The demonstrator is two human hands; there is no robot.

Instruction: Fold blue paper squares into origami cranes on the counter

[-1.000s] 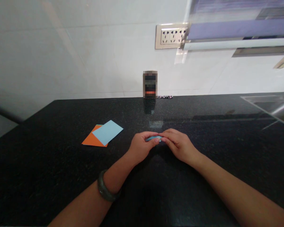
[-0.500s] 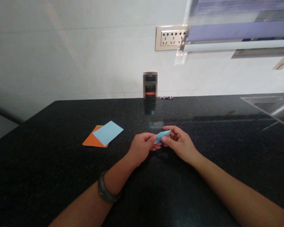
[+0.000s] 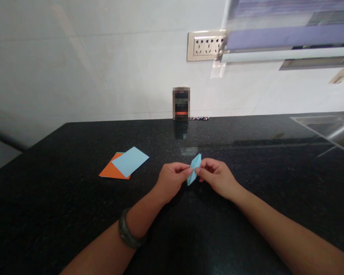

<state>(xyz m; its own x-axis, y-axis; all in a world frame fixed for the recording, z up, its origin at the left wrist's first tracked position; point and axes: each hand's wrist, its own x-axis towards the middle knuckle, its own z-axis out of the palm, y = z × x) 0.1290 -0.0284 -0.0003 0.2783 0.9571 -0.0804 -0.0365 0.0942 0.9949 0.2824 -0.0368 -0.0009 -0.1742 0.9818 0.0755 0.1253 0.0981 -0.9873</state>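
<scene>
Both my hands hold one small folded light-blue paper piece [image 3: 194, 168] just above the black stone counter [image 3: 74, 214]. My left hand [image 3: 172, 180] pinches its left side with thumb and fingertips. My right hand [image 3: 218, 177] pinches its right side the same way. The piece stands nearly upright, narrow and pointed at both ends. A dark bangle sits on my left wrist.
A light-blue sheet [image 3: 130, 160] lies on an orange sheet [image 3: 111, 170] to the left of my hands. A small dark object [image 3: 181, 103] stands against the white wall, beneath a socket strip [image 3: 206, 46]. A steel sink [image 3: 329, 128] lies at the right edge.
The folded blue piece was flat and low between my fingers. It has been lifted and turned until it stands nearly upright, with both hands still pinching it.
</scene>
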